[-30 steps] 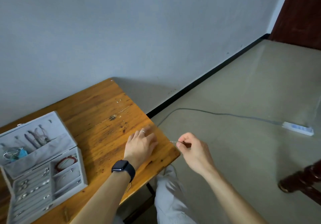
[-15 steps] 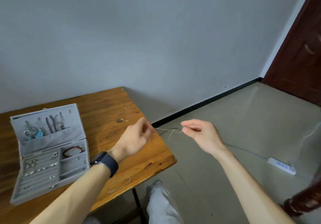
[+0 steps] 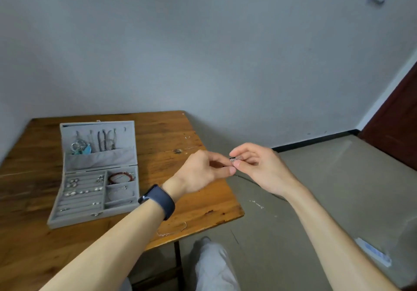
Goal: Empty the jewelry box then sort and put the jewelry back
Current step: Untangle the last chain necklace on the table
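A grey jewelry box (image 3: 79, 217) lies open on the left of the wooden table (image 3: 191, 205). Necklaces hang in its lid, rings and earrings sit in its rows, and a red bead bracelet (image 3: 120, 176) fills one compartment. My left hand (image 3: 198, 172) and my right hand (image 3: 257, 166) meet above the table's right edge. Together they pinch a small silver piece of jewelry (image 3: 233, 159) between fingertips. A thin chain (image 3: 173, 231) lies loose on the table near the front edge.
The table stands against a grey wall. Right of it is bare floor with a white power strip (image 3: 372, 252) and a dark cable (image 3: 255, 183). A brown door (image 3: 397, 128) is at the far right. My trouser leg (image 3: 214, 266) shows below the table edge.
My hands have come together, from holding a stretched thin chain apart to pinching a small silver piece between them. The view has swung left and up, showing more of the table.
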{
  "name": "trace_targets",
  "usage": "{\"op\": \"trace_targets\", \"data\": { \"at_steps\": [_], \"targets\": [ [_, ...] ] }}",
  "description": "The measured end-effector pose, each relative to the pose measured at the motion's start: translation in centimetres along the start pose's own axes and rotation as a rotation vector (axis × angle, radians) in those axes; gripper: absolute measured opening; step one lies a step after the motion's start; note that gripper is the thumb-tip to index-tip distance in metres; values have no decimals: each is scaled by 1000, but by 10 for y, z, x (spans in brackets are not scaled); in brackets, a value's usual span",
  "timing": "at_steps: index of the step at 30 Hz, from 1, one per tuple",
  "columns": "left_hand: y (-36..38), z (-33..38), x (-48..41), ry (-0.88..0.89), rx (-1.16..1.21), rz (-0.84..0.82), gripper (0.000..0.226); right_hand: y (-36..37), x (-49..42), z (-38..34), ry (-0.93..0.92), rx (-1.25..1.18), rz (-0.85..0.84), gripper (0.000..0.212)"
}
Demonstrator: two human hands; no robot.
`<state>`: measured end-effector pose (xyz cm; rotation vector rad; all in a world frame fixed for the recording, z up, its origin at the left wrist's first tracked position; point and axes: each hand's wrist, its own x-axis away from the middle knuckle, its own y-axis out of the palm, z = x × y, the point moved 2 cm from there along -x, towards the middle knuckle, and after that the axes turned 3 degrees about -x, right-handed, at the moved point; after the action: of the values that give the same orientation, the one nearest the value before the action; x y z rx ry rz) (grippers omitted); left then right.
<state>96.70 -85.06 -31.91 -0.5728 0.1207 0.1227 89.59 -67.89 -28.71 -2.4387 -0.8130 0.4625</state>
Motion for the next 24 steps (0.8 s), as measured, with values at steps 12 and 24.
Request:
{"op": "trace_targets", "data": {
  "at_steps": [12,24],
  "targets": [
    [0,-18,16,-73,178,67,6,15,-2,-8,37,18,-139,19],
    [2,-14,20,-40,204,-2,18,14,0,-10,48,-56,-204,16]
  ]
}}
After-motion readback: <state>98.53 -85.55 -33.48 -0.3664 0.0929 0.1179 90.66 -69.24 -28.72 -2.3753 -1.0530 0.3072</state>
